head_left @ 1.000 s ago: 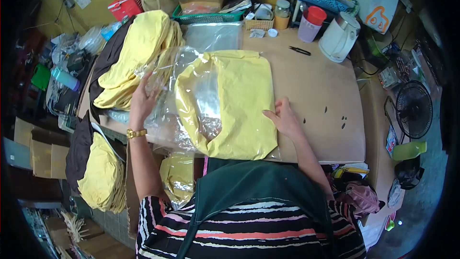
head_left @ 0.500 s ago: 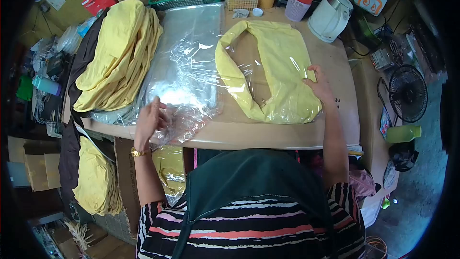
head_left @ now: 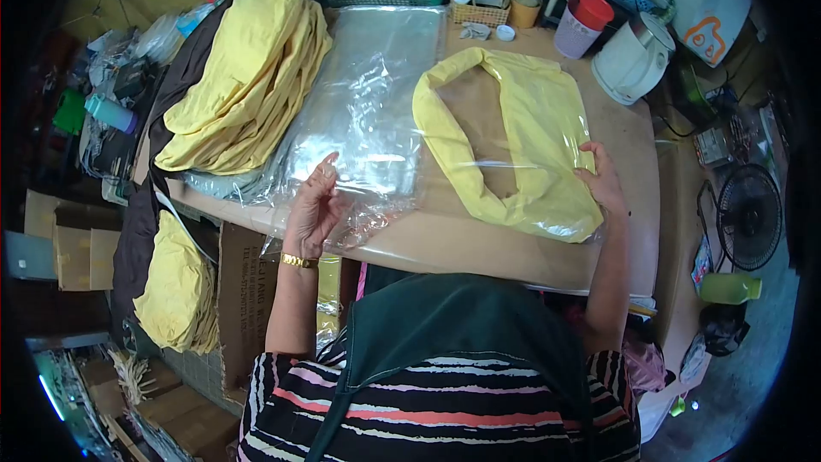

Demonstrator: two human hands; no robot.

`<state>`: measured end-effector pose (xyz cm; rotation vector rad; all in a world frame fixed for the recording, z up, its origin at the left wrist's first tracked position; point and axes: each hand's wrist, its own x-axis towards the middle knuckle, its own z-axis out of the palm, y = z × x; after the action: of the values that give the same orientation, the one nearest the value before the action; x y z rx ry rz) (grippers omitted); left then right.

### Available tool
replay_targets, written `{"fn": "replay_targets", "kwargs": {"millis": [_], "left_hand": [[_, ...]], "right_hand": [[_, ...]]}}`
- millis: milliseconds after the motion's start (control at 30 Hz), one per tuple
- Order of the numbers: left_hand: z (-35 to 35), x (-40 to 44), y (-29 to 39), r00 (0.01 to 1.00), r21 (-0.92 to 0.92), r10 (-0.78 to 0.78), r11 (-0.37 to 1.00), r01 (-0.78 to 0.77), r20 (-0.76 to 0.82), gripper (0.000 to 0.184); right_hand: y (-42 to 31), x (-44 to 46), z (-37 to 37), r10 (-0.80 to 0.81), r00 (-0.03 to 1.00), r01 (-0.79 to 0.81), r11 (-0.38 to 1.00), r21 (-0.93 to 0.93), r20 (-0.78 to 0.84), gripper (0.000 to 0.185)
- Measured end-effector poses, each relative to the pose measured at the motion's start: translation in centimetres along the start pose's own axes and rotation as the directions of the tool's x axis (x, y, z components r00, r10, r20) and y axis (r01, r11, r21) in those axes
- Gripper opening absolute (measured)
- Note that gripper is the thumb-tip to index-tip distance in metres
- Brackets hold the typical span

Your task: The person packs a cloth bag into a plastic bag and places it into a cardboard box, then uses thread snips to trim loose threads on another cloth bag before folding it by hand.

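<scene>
My right hand [head_left: 605,181] touches the edge of the film-covered yellow cloth [head_left: 546,133], right of centre on the worktop [head_left: 626,133]; my left hand [head_left: 315,205] is at the clear sleeves [head_left: 368,94]; cannot tell if either grips; static could make sleeves cling, so one tug might drag several askew.

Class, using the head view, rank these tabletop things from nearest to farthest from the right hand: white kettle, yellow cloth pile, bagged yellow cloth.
1. Bagged yellow cloth, at the right hand.
2. White kettle, beyond it, back right.
3. Yellow cloth pile, far left.
</scene>
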<state>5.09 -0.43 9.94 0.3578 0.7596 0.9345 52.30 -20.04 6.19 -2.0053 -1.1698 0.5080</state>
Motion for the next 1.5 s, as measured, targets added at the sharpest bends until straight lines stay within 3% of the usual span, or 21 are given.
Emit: {"fn": "replay_targets", "kwargs": {"millis": [67, 133, 200, 267, 333, 367, 433, 467, 533, 567, 600, 667, 700, 767, 900, 1000, 1067, 1133, 1200, 1367, 1500], "left_hand": [[-1.4, -0.3, 2.4, 0.982, 0.482, 0.1, 0.861, -0.165, 0.158, 0.024], [-1.5, 0.8, 4.6, 0.909, 0.534, 0.382, 0.74, -0.408, 0.166, 0.026], [0.6, 2.8, 5.7, 0.832, 0.674, 0.523, 0.548, -0.495, 0.185, 0.03], [4.0, 5.5, 5.2, 0.864, 0.747, 0.49, 0.53, -0.403, 0.119, 0.035], [5.2, 8.9, 3.8, 0.894, 0.901, 0.324, 0.202, -0.385, 0.309, 0.042], [4.7, 10.7, 4.0, 0.886, 0.897, 0.337, 0.196, -0.397, 0.318, 0.042], [4.1, 13.8, 4.6, 0.886, 0.794, 0.331, 0.415, -0.445, 0.323, 0.042], [3.4, 14.5, 5.8, 0.879, 0.792, 0.337, 0.404, -0.459, 0.337, 0.042], [3.6, 12.9, 8.2, 0.832, 0.423, 0.552, 0.743, -0.52, 0.052, 0.044], [4.9, 10.8, 7.7, 0.871, 0.508, 0.491, 0.753, -0.417, -0.014, 0.063], [4.6, 9.4, 5.7, 0.869, 0.635, 0.46, 0.619, -0.463, 0.185, 0.076], [5.9, 5.8, 2.5, 0.91, 0.847, 0.258, 0.35, -0.4, 0.323, 0.079], [6.2, 4.3, 1.1, 0.924, 0.891, 0.173, 0.255, -0.377, 0.341, 0.081], [5.6, 2.5, 0.3, 0.898, 0.83, 0.135, 0.343, -0.439, 0.419, 0.072], [-0.8, -1.7, 4.9, 0.808, 0.654, 0.37, 0.475, -0.589, 0.458, 0.034], [-10.2, -6.8, 7.7, 0.874, 0.476, 0.427, 0.734, -0.484, 0.231, 0.033], [-18.3, -9.9, 7.8, 0.885, 0.393, 0.434, 0.794, -0.464, 0.168, 0.032], [-24.2, -13.3, 6.5, 0.899, 0.379, 0.435, 0.825, -0.42, 0.049, 0.032], [-29.0, -15.7, 4.3, 0.923, 0.408, 0.327, 0.885, -0.223, -0.204, 0.028], [-45.4, -19.2, -6.4, 0.755, 0.276, 0.074, 0.95, 0.145, -0.651, 0.027], [-46.5, -22.2, -8.5, 0.688, 0.182, -0.021, 0.958, 0.22, -0.725, 0.027]], "right_hand": [[-0.2, 0.1, -0.4, 0.051, 0.997, -0.054, 0.997, 0.051, 0.062, 0.044], [-0.7, 0.1, -0.7, 0.022, 0.997, -0.024, 0.999, 0.025, 0.076, 0.044], [-1.3, 0.2, -1.2, -0.015, 0.995, 0.016, 1.0, -0.01, 0.104, 0.044], [-2.0, 0.2, -1.2, 0.037, 0.99, -0.038, 0.999, 0.012, 0.136, 0.043], [-2.0, 0.3, -1.2, 0.03, 0.988, -0.038, 0.998, 0.052, 0.149, 0.042], [-1.9, 0.3, -1.3, 0.042, 0.987, -0.056, 0.995, 0.085, 0.157, 0.042], [-1.6, 0.3, -1.5, 0.039, 0.991, -0.047, 0.997, 0.058, 0.127, 0.041], [-1.4, 0.2, -1.3, 0.057, 0.993, -0.061, 0.998, 0.033, 0.104, 0.04], [-2.5, -0.1, -1.7, 0.052, 0.993, -0.057, 0.997, 0.044, 0.102, 0.04], [-3.0, -0.2, -1.6, 0.053, 0.992, -0.058, 0.997, 0.045, 0.116, 0.041], [-2.8, -0.3, -1.3, 0.046, 0.992, -0.052, 0.997, 0.05, 0.115, 0.041], [-2.1, -0.4, -0.8, 0.105, 0.984, -0.156, 0.889, 0.43, 0.142, 0.042], [-2.9, -0.3, -0.7, 0.096, 0.982, -0.157, 0.892, 0.424, 0.162, 0.042], [-5.3, -1.0, -0.8, 0.009, 0.992, -0.02, 0.996, 0.082, 0.126, 0.035], [-10.7, 0.1, 1.3, -0.078, 0.992, 0.078, 0.997, -0.003, 0.104, 0.025], [-21.2, -1.1, 5.0, -0.247, 0.966, 0.236, 0.964, 0.123, 0.08, 0.023], [-26.5, -2.1, 8.4, -0.521, 0.85, 0.509, 0.85, 0.138, 0.076, 0.024], [-31.2, -3.5, 12.9, -0.638, 0.743, 0.613, 0.77, 0.176, 0.201, 0.026], [-36.1, -5.0, 18.1, -0.793, 0.513, 0.752, 0.6, 0.273, 0.329, 0.029], [-36.8, -7.5, 37.2, -0.724, 0.173, 0.772, 0.521, 0.364, 0.668, 0.023], [-33.9, -9.4, 48.4, -0.521, 0.051, 0.852, 0.468, 0.236, 0.852, 0.023]]}}
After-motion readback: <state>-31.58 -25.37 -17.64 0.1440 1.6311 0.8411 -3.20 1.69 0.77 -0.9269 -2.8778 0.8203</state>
